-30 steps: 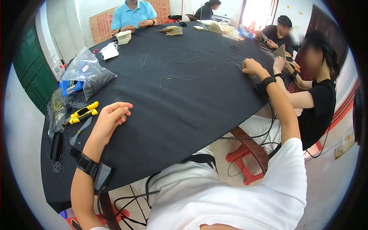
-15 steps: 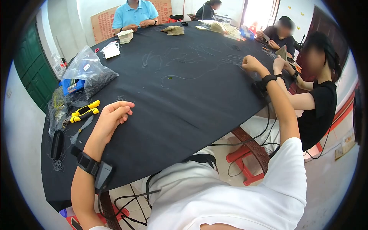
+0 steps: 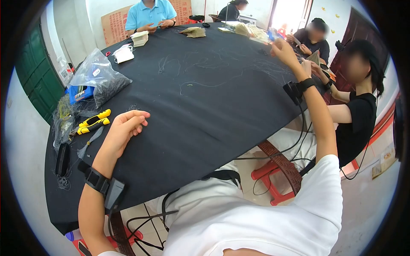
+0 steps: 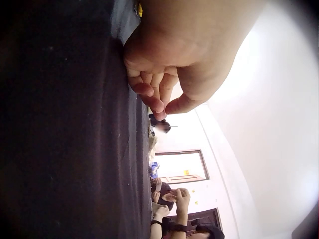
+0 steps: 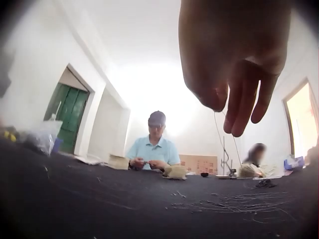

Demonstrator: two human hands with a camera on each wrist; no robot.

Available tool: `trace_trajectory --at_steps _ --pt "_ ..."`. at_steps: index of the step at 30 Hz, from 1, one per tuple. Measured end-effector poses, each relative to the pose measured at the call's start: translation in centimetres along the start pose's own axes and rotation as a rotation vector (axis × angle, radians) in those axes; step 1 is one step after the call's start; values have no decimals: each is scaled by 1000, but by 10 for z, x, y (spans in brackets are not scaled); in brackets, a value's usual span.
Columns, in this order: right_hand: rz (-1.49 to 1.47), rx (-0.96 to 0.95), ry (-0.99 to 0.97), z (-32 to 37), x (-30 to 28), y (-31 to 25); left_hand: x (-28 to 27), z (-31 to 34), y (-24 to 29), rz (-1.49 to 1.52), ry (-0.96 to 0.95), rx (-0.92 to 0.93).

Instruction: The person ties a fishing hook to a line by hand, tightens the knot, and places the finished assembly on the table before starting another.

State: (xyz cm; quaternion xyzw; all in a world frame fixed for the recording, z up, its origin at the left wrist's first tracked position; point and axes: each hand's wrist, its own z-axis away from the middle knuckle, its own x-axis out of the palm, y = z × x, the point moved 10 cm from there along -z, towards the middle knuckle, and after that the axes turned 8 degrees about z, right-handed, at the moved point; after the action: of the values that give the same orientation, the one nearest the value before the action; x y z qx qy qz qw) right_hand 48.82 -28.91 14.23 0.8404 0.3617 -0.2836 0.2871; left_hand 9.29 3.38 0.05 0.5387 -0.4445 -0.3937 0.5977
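Note:
My right hand is raised above the far right part of the black-covered table. In the right wrist view its thumb and index finger pinch a fine thread that hangs down, while the other fingers point downward. Thin grey strands lie loosely across the tabletop to the left of this hand. Resting at the left side of the table, my left hand has loosely bent fingers, the thumb close to the index fingertip, and nothing shows between them. Yellow-and-black pliers lie just left of it.
A clear plastic bag of dark material sits at the left, near tangled strands and a black case. Farther back are a white mask and stacked cards. A person in black sits close on my right.
My right hand has risen and moved farther out from my body over the table. The left hand stays in its place.

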Motion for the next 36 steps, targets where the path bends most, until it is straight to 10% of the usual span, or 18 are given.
trace_trajectory --at_steps 11,23,29,36 --pt "-609 399 -73 -29 -78 -101 4 3 3 -2 -1 7" --pt "-1177 -39 -410 -70 -104 -336 -4 -1 -1 44 33 12" --pt "-1691 116 -688 -60 -52 -433 -4 2 -1 203 10 24" --pt "-1703 356 -660 -28 7 -412 0 -4 -10 481 -101 -72"
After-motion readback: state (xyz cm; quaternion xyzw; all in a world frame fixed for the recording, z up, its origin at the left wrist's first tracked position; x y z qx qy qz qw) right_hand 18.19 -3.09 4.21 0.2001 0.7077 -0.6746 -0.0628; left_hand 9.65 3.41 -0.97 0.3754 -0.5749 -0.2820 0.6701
